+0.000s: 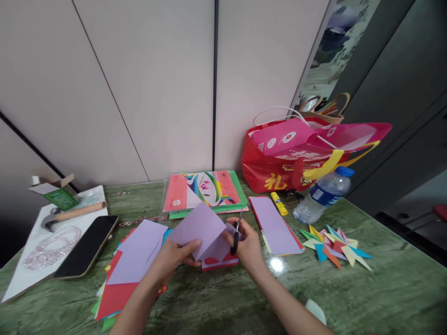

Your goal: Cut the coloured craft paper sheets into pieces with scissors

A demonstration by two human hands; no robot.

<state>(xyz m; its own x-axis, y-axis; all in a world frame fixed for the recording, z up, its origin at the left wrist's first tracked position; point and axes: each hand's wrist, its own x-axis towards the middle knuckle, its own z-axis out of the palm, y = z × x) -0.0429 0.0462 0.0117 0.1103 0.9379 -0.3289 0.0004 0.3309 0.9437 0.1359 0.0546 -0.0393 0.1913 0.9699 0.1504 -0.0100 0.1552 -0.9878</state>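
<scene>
A sheet of purple paper point(200, 228) is raised above the table, pinched at its lower edge by my left hand point(179, 256). My right hand point(246, 239) is closed around black-handled scissors point(234, 243), whose blades point up and away. Another purple piece point(219, 246) lies between the two hands, partly hidden by fingers; I cannot tell whether the right fingers grip it too. Below them is a small stack with a red and purple edge point(223, 265). Left of my left hand, purple sheets point(136, 256) rest on a fanned pile of coloured paper.
Paper packs point(206, 190) lie by the wall. At right are purple strips point(275, 225), a yellow glue stick point(279, 203), a water bottle point(324, 195), a red bag point(272, 172) and folded paper pieces point(337, 246). At left are a phone point(87, 246), a hammer point(78, 212) and beads point(52, 249).
</scene>
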